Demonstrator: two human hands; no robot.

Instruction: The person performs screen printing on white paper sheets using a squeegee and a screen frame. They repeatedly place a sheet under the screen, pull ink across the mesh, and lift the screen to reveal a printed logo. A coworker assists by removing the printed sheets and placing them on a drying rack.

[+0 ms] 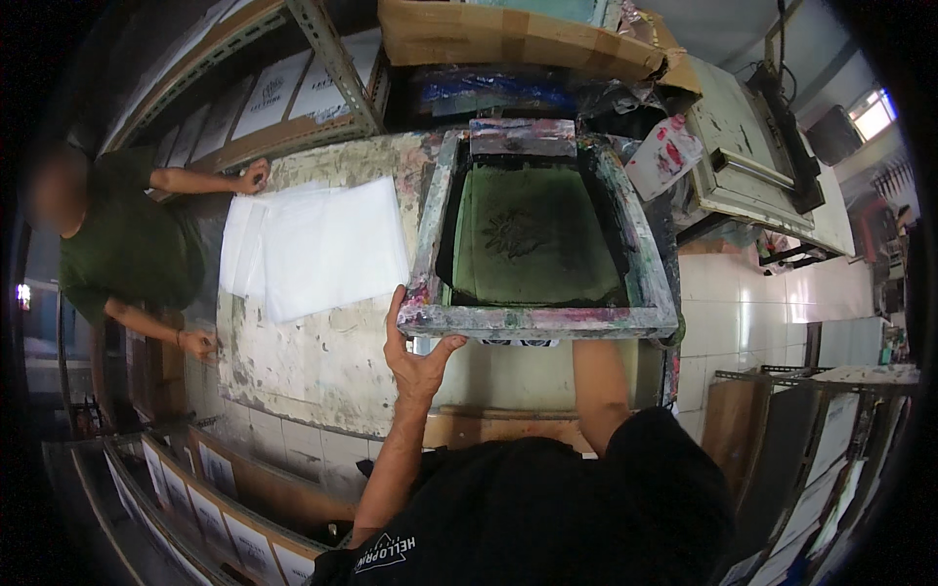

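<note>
A paint-stained screen printing frame (537,320) is tilted up over the table, its near edge raised. Inside it, the green mesh (547,230) bears a dark leaf-like design. My left hand (415,363) grips the near left corner, fingers along the outer side and thumb at the near edge. My right forearm (598,376) reaches in under the near edge; the frame hides that hand and its fingers. Beneath the edge, a strip of something pale with dark print shows. White translucent sheets (337,249) lie in an overlapping stack left of the frame.
Across the worn table (303,366), a co-worker in a green shirt (147,234) stands at the left, one hand (252,178) by the sheets. A red-stained white jug (664,156) stands right of the frame. Behind are a cardboard box (518,37) and a metal rack (337,59).
</note>
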